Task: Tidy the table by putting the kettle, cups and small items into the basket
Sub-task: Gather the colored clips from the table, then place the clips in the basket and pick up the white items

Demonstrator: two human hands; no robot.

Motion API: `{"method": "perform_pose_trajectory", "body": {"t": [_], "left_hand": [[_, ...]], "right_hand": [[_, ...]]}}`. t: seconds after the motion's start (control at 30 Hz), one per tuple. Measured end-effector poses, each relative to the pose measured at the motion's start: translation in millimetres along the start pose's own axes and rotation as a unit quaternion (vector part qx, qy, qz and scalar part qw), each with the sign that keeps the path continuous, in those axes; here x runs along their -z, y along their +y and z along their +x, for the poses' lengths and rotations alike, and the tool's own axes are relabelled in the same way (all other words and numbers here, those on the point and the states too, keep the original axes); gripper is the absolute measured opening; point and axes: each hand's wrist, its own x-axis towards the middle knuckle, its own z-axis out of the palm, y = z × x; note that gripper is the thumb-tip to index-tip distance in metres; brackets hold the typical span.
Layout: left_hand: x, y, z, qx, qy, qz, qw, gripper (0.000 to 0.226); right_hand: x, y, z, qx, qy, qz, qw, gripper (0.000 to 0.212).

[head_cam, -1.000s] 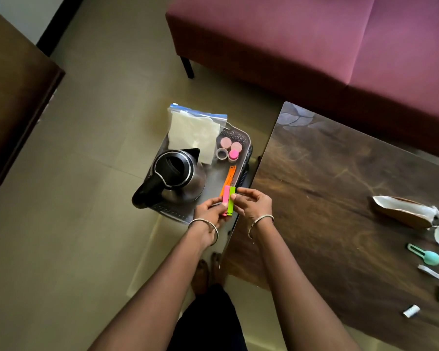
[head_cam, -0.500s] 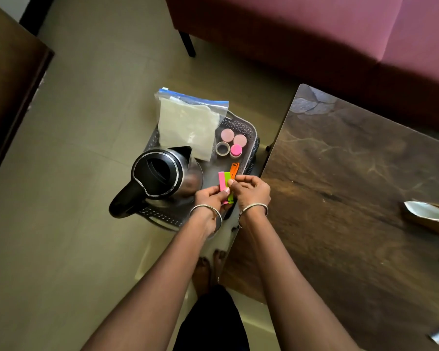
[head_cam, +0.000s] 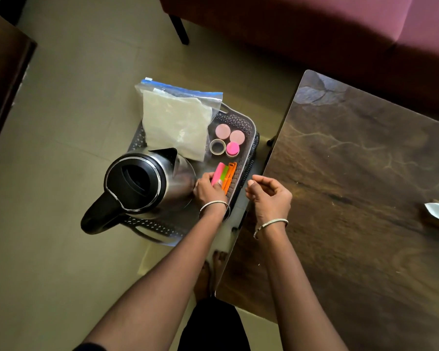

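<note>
I see left hand (head_cam: 209,191) pinching clips (head_cam: 225,173) in basket (head_cam: 238,120), kettle (head_cam: 142,183) at 9 o'clock; right hand (head_cam: 270,198) loosely curled, empty.

**Crowded basket (head_cam: 241,122), bare bench (head_cam: 352,198) edge**

The left half is filled by the kettle (head_cam: 142,183), the far edge by a zip bag (head_cam: 175,122), the far right corner by small cups (head_cam: 237,136). Clips (head_cam: 228,173) are held at the right edge by the left hand (head_cam: 208,192). Bare wood is shown along the bench's left edge.
</note>
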Motion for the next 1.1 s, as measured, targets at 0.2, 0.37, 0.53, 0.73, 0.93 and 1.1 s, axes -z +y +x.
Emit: {"method": "perform_pose_trajectory", "body": {"t": [0.2, 0.37, 0.53, 0.73, 0.93, 1.1], "left_hand": [[-3, 5, -5, -0.021, 0.057, -0.015, 0.998, 0.03], [0, 5, -6, -0.065, 0.062, 0.059, 0.994, 0.016], [5, 3, -6, -0.117, 0.05, 0.159, 0.979, 0.02], [12, -4, -11, -0.148, 0.043, 0.173, 0.973, 0.019], [30, -16, -32, -0.148, 0.048, 0.135, 0.979, 0.025], [56, -15, -65, -0.177, 0.041, 0.045, 0.982, 0.02]], "right_hand": [[3, 3, 4, -0.013, 0.008, 0.018, 1.0, 0.013], [0, -1, 4, 0.002, -0.004, 0.022, 1.0, 0.014], [-2, 3, 2, 0.003, -0.011, 0.02, 1.0, 0.013], [1, 12, -4, -0.005, -0.004, 0.015, 1.0, 0.012], [6, 16, -19, -0.011, -0.006, 0.011, 1.0, 0.012], [21, 20, -44, -0.008, -0.021, -0.014, 1.0, 0.008]]}}
